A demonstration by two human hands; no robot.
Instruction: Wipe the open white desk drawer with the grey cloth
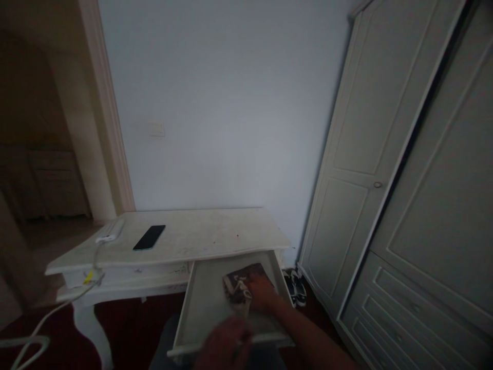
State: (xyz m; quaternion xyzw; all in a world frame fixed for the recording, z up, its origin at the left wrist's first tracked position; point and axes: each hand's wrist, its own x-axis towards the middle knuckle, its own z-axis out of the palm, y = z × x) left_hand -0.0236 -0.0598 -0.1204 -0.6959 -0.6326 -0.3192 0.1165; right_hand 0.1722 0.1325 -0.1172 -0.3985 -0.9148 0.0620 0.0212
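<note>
A folded cloth [235, 287] in dark brown with a pale pattern is inside the pulled-out white drawer [204, 298], towards its right side. My right hand [261, 292] reaches in from the right and grips the cloth along its right part; some of the fingers are hidden. Over the drawer's front edge is my left hand [227, 341], low in the view and smeared by motion. Whether its fingers hold anything does not show.
On the white table [208, 231] lie a dark phone [149, 237] and a white power strip [111, 231] with a cable. Black-and-white shoes [296, 288] stand on the dark red floor beside a tall wardrobe [346, 154]. A doorway opens at the left.
</note>
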